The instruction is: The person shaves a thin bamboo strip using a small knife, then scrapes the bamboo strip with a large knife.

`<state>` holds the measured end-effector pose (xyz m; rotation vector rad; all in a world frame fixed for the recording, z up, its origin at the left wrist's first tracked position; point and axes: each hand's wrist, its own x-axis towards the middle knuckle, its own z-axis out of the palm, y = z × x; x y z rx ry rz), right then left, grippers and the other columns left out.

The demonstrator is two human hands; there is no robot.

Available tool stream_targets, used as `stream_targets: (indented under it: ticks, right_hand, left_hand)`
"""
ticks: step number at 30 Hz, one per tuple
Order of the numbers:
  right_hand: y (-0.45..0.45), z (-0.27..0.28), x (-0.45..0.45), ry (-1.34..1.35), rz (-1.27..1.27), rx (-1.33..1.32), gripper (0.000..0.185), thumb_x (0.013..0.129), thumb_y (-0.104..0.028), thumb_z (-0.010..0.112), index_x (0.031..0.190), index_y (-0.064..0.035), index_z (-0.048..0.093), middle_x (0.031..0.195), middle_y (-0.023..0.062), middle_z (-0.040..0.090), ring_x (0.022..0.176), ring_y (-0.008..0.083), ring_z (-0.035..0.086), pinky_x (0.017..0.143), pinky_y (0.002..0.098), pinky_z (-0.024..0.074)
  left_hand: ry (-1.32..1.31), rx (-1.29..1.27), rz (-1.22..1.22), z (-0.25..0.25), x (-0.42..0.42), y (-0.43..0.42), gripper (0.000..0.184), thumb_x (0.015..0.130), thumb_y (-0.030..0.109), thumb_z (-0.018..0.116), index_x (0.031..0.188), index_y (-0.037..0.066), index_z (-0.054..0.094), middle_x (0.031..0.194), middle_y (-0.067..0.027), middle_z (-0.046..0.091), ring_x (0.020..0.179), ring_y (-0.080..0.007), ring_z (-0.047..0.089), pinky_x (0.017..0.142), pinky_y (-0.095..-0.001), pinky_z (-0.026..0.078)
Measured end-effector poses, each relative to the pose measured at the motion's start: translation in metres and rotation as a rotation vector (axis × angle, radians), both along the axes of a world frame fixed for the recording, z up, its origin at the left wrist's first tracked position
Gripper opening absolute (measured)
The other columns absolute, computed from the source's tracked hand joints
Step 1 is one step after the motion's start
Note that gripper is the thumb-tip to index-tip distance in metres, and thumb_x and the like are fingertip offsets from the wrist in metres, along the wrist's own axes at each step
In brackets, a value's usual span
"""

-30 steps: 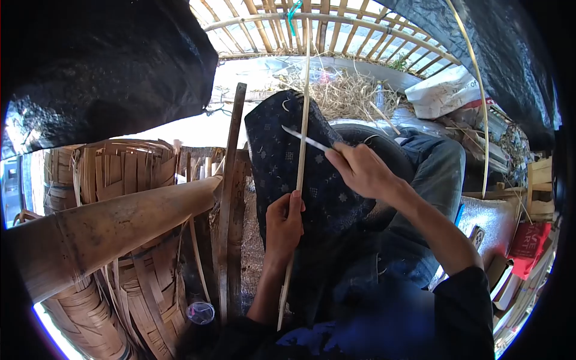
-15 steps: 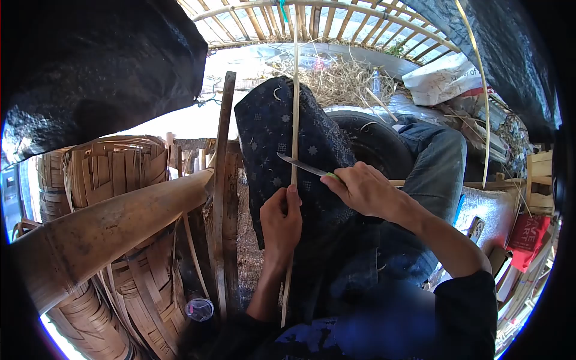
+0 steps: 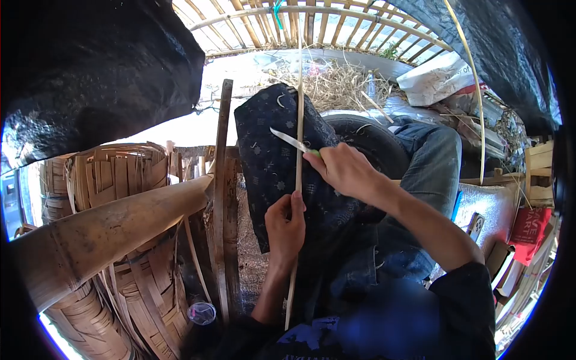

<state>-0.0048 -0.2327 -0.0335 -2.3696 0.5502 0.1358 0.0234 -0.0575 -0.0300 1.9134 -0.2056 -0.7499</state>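
A long, pale bamboo strip (image 3: pixel 300 114) runs upright through the middle of the view, over a dark patterned cloth (image 3: pixel 264 156) on my leg. My left hand (image 3: pixel 285 225) is closed around the strip, thumb along it. Higher up, my right hand (image 3: pixel 345 171) grips a knife (image 3: pixel 288 139) by its green handle, which the fingers mostly hide. The blade crosses the strip at a slant, its tip pointing up and left past it. Small curled shavings lie on the cloth.
At left, a thick bamboo pole (image 3: pixel 120 231) crosses woven bamboo baskets (image 3: pixel 114 174), beside an upright wooden slat (image 3: pixel 222 180). A tire (image 3: pixel 372 141) lies behind my knee. A plastic cup (image 3: pixel 201 313) stands low left; a red bag (image 3: pixel 529 234) is at right.
My right hand and the knife have moved up along the strip, away from my left hand. The blade is now tilted more steeply. My left hand keeps its hold.
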Motion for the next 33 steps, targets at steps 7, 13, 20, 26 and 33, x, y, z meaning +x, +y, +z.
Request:
stream_targets:
  ticks: [7, 13, 20, 26, 33]
  right_hand:
    - [-0.052, -0.013, 0.038, -0.01, -0.015, -0.019, 0.041, 0.097, -0.034, 0.047, 0.076, 0.0, 0.054, 0.055, 0.0177, 0.056, 0.041, 0.0353, 0.053, 0.04, 0.0449, 0.0429]
    - [-0.03, 0.023, -0.01, -0.129, 0.032, 0.017, 0.04, 0.096, -0.034, 0.049, 0.076, -0.0001, 0.055, 0.058, 0.021, 0.057, 0.057, 0.0404, 0.059, 0.053, 0.0471, 0.046]
    - [0.003, 0.022, -0.035, -0.002, 0.104, 0.03, 0.047, 0.096, -0.039, 0.048, 0.071, -0.0002, 0.056, 0.056, 0.0207, 0.057, 0.057, 0.0406, 0.06, 0.053, 0.0488, 0.0478]
    - [0.007, 0.023, -0.031, 0.109, 0.096, 0.038, 0.053, 0.097, -0.043, 0.044, 0.069, -0.0002, 0.058, 0.057, 0.0203, 0.059, 0.058, 0.0396, 0.062, 0.056, 0.0483, 0.051]
    - [0.009, 0.006, -0.026, 0.029, 0.078, -0.071, 0.049, 0.096, -0.037, 0.048, 0.066, -0.0003, 0.057, 0.057, 0.0223, 0.057, 0.057, 0.0415, 0.06, 0.052, 0.0489, 0.049]
  left_hand:
    - [0.016, -0.026, -0.018, 0.009, 0.005, -0.001, 0.04, 0.098, 0.026, 0.049, 0.068, 0.001, 0.052, 0.053, 0.0026, 0.042, 0.049, -0.0027, 0.037, 0.044, -0.0257, 0.026]
    - [-0.01, 0.138, -0.028, 0.012, 0.014, -0.004, 0.039, 0.097, 0.026, 0.051, 0.07, -0.001, 0.057, 0.049, -0.0044, 0.048, 0.046, -0.008, 0.046, 0.045, -0.029, 0.031]
    - [-0.322, 0.235, -0.144, 0.014, 0.012, -0.009, 0.032, 0.093, 0.023, 0.053, 0.073, 0.0, 0.06, 0.058, -0.0177, 0.058, 0.054, -0.0358, 0.06, 0.05, -0.0424, 0.041]
    - [-0.452, 0.321, -0.178, 0.01, 0.008, -0.009, 0.032, 0.093, 0.022, 0.053, 0.071, -0.001, 0.059, 0.056, -0.0177, 0.056, 0.051, -0.035, 0.056, 0.049, -0.0423, 0.039]
    - [-0.461, 0.271, -0.17, 0.008, -0.001, -0.008, 0.03, 0.093, 0.023, 0.054, 0.072, 0.002, 0.061, 0.054, -0.0181, 0.055, 0.052, -0.038, 0.057, 0.05, -0.0456, 0.041]
